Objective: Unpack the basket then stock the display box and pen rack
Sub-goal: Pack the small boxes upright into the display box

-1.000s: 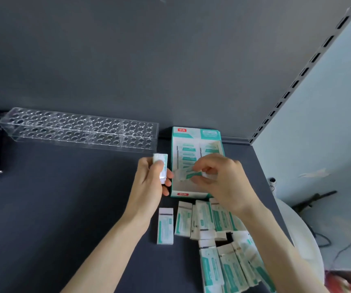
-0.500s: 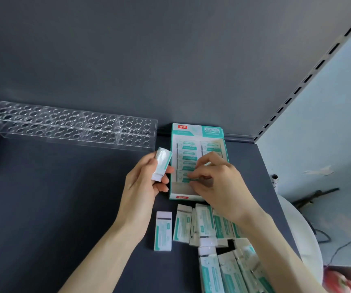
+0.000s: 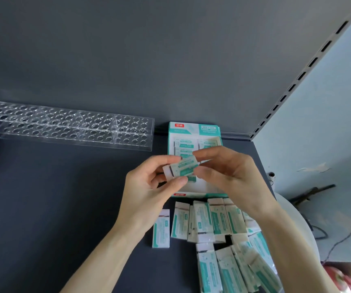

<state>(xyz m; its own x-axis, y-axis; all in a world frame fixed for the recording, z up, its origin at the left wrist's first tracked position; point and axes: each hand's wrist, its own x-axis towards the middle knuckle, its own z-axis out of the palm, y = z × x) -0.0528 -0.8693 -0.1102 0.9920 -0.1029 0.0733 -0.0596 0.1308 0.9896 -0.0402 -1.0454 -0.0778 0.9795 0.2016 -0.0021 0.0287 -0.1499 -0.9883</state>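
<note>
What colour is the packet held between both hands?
The packet is white with teal-green print, one end plain white. Seen in the head view.

Dark grey shelf (image 3: pixel 43 208) down below, matching back panel (image 3: pixel 128 49) behind. A slotted upright (image 3: pixel 301 76) climbed the right edge, with a pale wall (image 3: pixel 329 123) beyond and a white round surface (image 3: pixel 295 220) lower right.

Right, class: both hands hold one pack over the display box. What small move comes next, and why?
Probably set the pack down in the bare front of the display box: the left hand and right hand pinch it above there, rows fill the back, and loose packs wait nearby.
</note>
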